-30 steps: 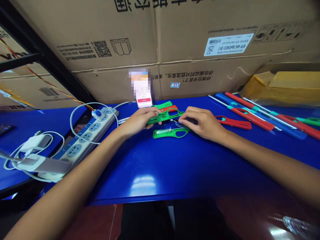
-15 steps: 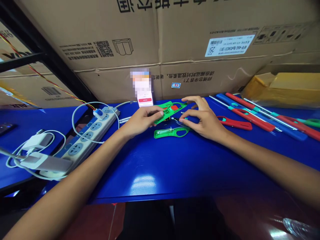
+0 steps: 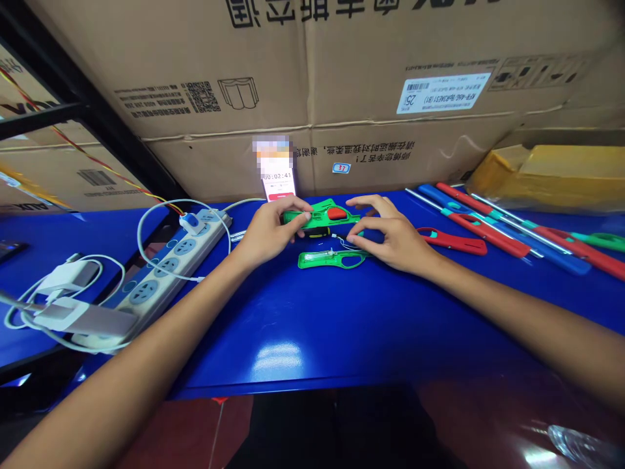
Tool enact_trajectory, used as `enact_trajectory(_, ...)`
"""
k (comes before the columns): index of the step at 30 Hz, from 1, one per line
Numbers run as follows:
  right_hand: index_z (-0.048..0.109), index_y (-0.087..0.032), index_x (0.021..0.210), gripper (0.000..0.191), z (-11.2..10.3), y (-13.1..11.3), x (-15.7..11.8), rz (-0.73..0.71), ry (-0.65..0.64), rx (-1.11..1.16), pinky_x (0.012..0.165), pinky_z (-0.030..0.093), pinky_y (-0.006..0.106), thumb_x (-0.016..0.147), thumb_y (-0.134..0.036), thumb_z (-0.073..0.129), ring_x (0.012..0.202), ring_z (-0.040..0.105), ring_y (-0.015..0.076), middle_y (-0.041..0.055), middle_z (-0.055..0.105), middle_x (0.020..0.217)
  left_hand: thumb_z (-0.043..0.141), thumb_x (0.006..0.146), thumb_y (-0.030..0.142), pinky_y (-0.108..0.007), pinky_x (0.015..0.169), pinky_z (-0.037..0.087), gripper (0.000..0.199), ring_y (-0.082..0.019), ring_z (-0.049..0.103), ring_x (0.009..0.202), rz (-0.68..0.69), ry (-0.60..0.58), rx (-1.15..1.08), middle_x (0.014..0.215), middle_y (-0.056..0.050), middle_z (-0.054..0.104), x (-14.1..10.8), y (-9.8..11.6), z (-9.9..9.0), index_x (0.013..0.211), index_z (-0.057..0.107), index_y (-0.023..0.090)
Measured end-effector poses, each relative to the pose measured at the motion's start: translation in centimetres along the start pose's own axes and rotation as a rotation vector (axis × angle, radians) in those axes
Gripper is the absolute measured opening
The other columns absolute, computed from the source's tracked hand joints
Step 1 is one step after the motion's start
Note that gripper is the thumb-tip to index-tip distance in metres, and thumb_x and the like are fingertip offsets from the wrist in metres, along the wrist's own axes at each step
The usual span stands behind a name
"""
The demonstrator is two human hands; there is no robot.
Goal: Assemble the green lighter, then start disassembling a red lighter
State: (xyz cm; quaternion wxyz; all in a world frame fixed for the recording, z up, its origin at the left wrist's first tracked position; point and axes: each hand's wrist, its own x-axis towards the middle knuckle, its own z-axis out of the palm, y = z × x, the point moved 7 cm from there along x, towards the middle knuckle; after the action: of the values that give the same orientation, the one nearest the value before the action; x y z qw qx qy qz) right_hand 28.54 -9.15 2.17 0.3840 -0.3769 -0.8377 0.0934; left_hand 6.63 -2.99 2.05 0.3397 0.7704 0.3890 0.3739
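Slanting across the left of the frame, a white power strip (image 3: 170,264) lies on a blue table (image 3: 273,312), its lower end partly covered by a white adapter (image 3: 92,316). Just left of centre, the left hand (image 3: 266,231) grips a green casing (image 3: 317,216) between thumb and fingers. The casing extends rightward from that hand across the middle of the frame, its left end hidden by the grip. Behind the hand stands a lit phone (image 3: 279,170), its upper screen pixelated. Below the casing, a dark object with a yellow band (image 3: 317,232) shows only in part. A red patch (image 3: 336,213) fills the casing's right half; whether it belongs there or lies behind cannot be told. Slightly lower, between the hands, lies a second green casing (image 3: 329,259), its inner parts too small to make out. Right of centre, the right hand (image 3: 393,234) is just beside the held casing's right end, thumb and forefinger curled toward each other; whether they pinch the thin wire (image 3: 344,243) there cannot be told. Farther right lie red handles (image 3: 454,242) and a blue handle (image 3: 569,260), some cut off at the frame's edge.
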Motion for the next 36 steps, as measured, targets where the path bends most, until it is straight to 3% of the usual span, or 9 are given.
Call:
enact_trajectory(3,0.075,-0.028,0.093,0.009,0.2,0.4,0.0,0.016,-0.007,0.06,0.118,0.049,0.06,0.101,-0.027,0.071,0.135,0.062,0.029,0.0075,0.061,0.144,0.075,0.095,0.031,-0.026,0.05,0.054,0.015,-0.014,0.067,0.053,-0.042,0.014,-0.083,0.068,-0.002,0.072,-0.2,-0.3,0.5,0.104,0.071,0.019)
enact_trajectory(8,0.074,-0.026,0.094,0.011,0.2,0.7,0.1,0.029,-0.007,0.074,0.117,0.049,0.058,0.103,-0.03,0.068,0.128,0.065,0.0289,0.0095,0.062,0.138,0.077,0.094,0.033,-0.028,0.064,0.06,0.018,-0.014,0.072,0.065,0.059,0.0,-0.043,0.081,-0.004,0.078,-0.8,0.4,1.5,0.102,0.076,0.017)
enact_trajectory(16,0.073,-0.024,0.091,0.012,0.0,0.6,0.1,0.029,0.018,0.033,0.109,0.054,0.056,0.102,-0.027,0.069,0.12,0.068,0.0283,0.0103,0.064,0.132,0.073,0.098,0.028,-0.029,0.075,0.05,0.014,-0.017,0.072,0.086,0.251,-0.028,0.266,0.102,-0.004,0.083,-1.4,2.4,1.8,0.106,0.081,0.019)
enact_trajectory(36,0.074,-0.025,0.093,0.012,-0.2,-0.1,0.1,0.012,0.011,0.003,0.103,0.055,0.053,0.103,-0.024,0.067,0.117,0.069,0.0288,0.0102,0.068,0.123,0.074,0.098,0.029,-0.03,0.078,0.051,0.015,-0.019,0.075,0.089,0.271,-0.009,0.245,0.103,-0.005,0.085,-1.4,2.6,1.8,0.106,0.084,0.02)
